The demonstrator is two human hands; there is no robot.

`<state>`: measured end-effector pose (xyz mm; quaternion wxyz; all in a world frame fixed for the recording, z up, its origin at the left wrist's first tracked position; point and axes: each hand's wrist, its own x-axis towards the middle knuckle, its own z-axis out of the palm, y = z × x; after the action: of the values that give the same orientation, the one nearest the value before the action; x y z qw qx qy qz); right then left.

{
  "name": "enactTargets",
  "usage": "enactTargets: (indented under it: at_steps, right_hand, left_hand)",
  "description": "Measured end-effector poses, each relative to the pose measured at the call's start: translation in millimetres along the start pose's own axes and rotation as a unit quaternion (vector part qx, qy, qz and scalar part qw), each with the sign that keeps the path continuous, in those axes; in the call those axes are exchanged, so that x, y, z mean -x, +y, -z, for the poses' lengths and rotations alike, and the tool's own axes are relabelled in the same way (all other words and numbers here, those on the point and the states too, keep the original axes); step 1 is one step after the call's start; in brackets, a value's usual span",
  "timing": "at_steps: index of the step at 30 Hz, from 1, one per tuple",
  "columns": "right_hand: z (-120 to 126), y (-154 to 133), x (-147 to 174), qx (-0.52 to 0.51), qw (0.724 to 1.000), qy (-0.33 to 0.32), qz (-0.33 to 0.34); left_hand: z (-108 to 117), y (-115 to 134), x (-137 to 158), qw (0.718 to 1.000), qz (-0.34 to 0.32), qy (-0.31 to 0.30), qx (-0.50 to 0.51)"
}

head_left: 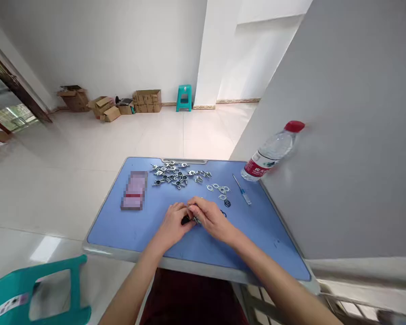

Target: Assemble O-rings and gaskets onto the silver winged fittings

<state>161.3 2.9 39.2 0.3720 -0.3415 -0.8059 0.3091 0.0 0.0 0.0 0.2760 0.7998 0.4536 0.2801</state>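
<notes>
My left hand [173, 222] and my right hand [210, 216] meet over the middle of the blue table [128, 232]. Between their fingertips they pinch a small black and silver metal part [190, 220]; its shape is mostly hidden by the fingers. A pile of several small silver metal fittings [176, 174] lies at the table's far edge. A few flat silver plates [219, 188] and a black ring [227, 203] lie just beyond my right hand.
A small screwdriver [242, 190] lies right of the plates. A water bottle with a red cap [273, 151] stands at the far right corner by a grey wall. A blurred pink packet [134, 190] lies left. A teal stool [37, 293] stands near left.
</notes>
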Motion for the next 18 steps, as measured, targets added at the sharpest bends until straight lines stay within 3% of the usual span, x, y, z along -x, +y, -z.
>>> enactTargets:
  at_steps: [6, 9, 13, 18]
  right_hand:
    - [1, -3, 0, 0.007, 1.000, -0.007, 0.024]
    - [7, -12, -1, 0.015, 0.998, -0.045, 0.042]
    - [19, -23, 0, 0.043, 0.994, -0.096, 0.008]
    - [16, -16, 0, 0.052, 0.997, -0.052, 0.029]
  left_hand:
    - [-2, 1, 3, 1.000, 0.002, 0.004, -0.004]
    - [0, 3, 4, 1.000, 0.016, 0.004, 0.018]
    - [3, 7, 4, 0.999, 0.016, -0.004, 0.031]
    - [2, 6, 3, 1.000, 0.018, -0.005, 0.020]
